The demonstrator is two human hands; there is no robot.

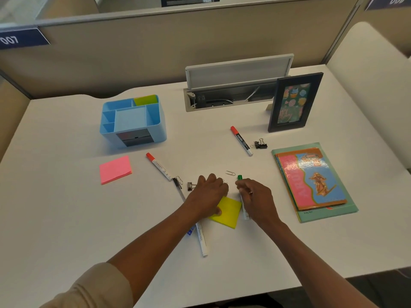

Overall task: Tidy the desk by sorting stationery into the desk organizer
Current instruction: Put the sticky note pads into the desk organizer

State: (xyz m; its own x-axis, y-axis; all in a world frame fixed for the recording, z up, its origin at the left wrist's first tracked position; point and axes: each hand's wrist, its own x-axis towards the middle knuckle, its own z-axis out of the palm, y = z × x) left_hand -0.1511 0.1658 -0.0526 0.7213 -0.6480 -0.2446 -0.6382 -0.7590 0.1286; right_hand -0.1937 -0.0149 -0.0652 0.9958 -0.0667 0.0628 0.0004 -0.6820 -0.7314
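Observation:
The blue desk organizer [163, 132] stands at the back left with a green insert in one compartment. My left hand [205, 195] lies palm down over the yellow sticky pad [230, 213], its fingertips curled onto a small pile of paper clips [226, 186]. My right hand [256, 197] grips a green-capped marker [239, 177] that lies on the desk. Loose on the desk are two red-capped markers [159, 166] [241, 141], a pink sticky pad [115, 169], a pen [179, 188], a white marker [202, 240], a single paper clip [230, 173] and binder clips [190, 186] [260, 144].
A stack of colourful books [311, 181] lies at the right. A dark photo frame [293, 103] stands behind them, beside an open cable tray [222, 100] with its lid raised. Beige partition walls [133, 52] enclose the white desk [66, 207].

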